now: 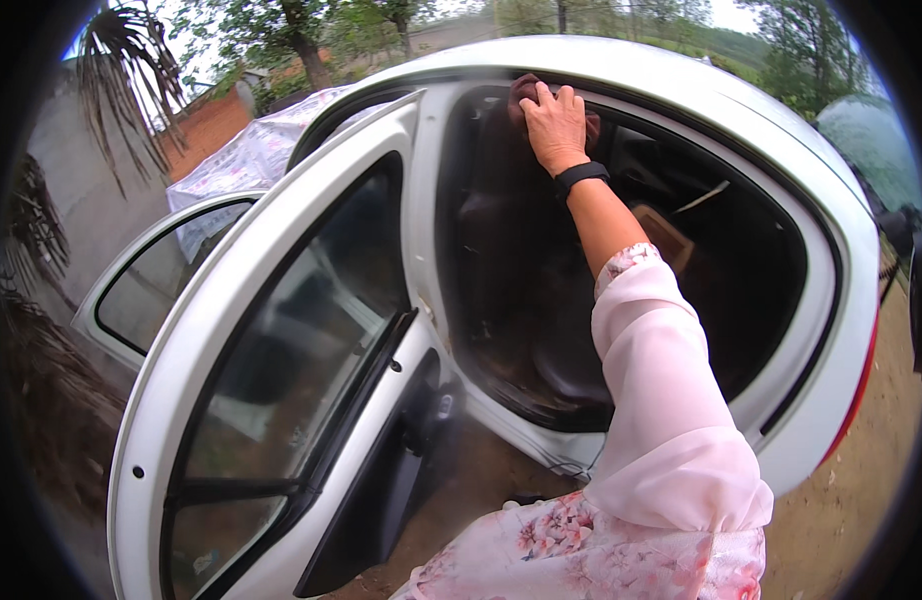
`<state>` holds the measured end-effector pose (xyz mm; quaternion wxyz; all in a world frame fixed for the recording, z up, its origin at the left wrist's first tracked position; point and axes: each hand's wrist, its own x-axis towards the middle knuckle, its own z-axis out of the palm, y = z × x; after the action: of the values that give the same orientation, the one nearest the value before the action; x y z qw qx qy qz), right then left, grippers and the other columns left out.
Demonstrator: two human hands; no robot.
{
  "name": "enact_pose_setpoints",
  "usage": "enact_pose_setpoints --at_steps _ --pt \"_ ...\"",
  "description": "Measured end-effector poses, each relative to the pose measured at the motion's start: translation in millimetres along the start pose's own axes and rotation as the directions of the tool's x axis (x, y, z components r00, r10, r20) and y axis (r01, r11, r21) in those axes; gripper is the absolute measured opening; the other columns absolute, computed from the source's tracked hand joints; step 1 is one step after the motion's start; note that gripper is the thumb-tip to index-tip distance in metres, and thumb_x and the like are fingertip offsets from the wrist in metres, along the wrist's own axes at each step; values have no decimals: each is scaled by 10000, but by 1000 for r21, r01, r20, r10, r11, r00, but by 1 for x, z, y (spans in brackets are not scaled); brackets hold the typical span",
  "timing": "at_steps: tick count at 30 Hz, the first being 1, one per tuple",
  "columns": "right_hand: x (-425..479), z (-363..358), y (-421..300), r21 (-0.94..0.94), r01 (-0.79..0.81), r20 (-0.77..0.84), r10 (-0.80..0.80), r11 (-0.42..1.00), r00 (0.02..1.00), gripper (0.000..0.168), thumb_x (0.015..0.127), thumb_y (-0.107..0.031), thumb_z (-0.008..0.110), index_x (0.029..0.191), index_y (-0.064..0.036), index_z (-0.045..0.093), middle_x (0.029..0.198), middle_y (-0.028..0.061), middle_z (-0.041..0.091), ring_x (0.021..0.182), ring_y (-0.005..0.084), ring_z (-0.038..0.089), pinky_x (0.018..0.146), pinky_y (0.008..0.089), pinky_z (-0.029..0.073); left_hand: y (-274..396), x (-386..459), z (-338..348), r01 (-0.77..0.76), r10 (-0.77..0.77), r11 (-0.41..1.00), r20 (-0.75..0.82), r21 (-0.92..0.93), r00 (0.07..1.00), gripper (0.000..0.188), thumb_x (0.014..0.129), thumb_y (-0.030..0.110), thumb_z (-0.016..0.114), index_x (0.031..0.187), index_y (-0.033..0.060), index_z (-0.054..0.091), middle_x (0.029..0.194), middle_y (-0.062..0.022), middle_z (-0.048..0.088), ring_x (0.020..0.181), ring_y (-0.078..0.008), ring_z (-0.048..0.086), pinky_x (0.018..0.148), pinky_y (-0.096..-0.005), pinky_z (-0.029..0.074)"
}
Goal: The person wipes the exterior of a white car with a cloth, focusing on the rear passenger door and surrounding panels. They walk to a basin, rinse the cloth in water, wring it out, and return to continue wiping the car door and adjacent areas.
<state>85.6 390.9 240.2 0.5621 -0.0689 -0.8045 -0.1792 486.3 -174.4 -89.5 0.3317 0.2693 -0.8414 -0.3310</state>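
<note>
My right hand (557, 124) is raised with a dark maroon cloth (522, 94) bunched under its fingers. It presses the cloth against the upper edge of the rear door opening (498, 84) of a white car (618, 56), just below the roof. Part of the cloth shows to the right of the hand. A black band (581, 176) circles the wrist. The rear door (281, 217) stands wide to the left, its window pane (296, 322) raised. My left hand is out of view.
Inside the dark cabin are a seat (498, 217) and a brown box-like object (665, 236). A front door (168, 277) also stands ajar. Beyond it, a patterned sheet (243, 154) covers something. Bare ground (813, 525) lies below, and a dark vehicle-like shape (900, 225) stands at right.
</note>
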Motion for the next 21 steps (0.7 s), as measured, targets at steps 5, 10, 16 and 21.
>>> enact_pose_setpoints --at_steps 5,10,16,21 --pt "-33 -69 72 -60 -69 -21 68 996 997 212 784 -182 538 953 -219 661 1100 -15 601 889 243 509 730 370 403 -20 -31 16 45 -37 999 247 -28 968 461 953 283 492 1282 -39 458 1246 -221 517 1121 -295 532 946 -353 422" --pt "-85 -148 154 -190 -156 19 162 969 987 294 750 -118 573 1004 -235 664 1142 -49 584 909 256 520 738 374 434 -44 -58 23 74 -61 997 428 -14 902 451 949 273 504 1277 -34 467 1235 -216 527 1113 -290 538 940 -351 424" --pt "-177 -234 279 -321 -158 86 195 934 977 298 799 -117 544 1028 -265 664 1177 -101 579 902 262 526 739 386 462 -85 -88 26 95 -92 995 654 30 751 439 944 262 518 1271 -29 478 1223 -210 538 1104 -284 545 934 -348 427" --pt "-241 -279 294 -398 -162 172 247 903 954 371 797 -116 568 1119 -293 618 1243 -96 554 915 270 536 760 374 481 -101 -108 46 36 -64 998 833 53 550 420 926 226 541 1269 -12 491 1142 -194 582 1058 -279 570 918 -358 437"
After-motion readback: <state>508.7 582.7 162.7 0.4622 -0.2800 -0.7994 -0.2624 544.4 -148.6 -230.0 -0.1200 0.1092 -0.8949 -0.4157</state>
